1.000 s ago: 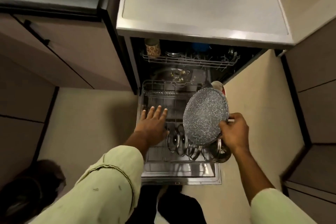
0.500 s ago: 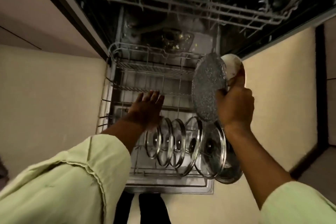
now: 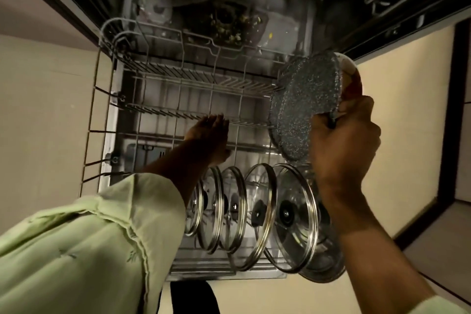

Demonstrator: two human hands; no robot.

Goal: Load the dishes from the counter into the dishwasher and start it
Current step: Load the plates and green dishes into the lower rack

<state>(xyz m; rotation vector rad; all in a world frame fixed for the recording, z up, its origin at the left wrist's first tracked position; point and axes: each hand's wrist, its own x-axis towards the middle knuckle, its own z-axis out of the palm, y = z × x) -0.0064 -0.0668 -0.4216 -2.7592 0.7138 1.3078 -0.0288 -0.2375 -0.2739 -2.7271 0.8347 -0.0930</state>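
Now, right hand point(image 3: 342, 150) at centre right curled round the rim of a speckled grey pan point(image 3: 303, 102), held on edge over the lower rack's point(image 3: 153, 76) right side, left hand point(image 3: 209, 135) at centre, fingers straight and empty, over the tines, glass lids point(image 3: 293, 214) lined up below.

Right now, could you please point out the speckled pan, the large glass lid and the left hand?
speckled pan point(image 3: 300, 107), head view, middle of its speckled base.
large glass lid point(image 3: 286, 213), head view, on its black knob.
left hand point(image 3: 209, 137), head view, back of the hand.
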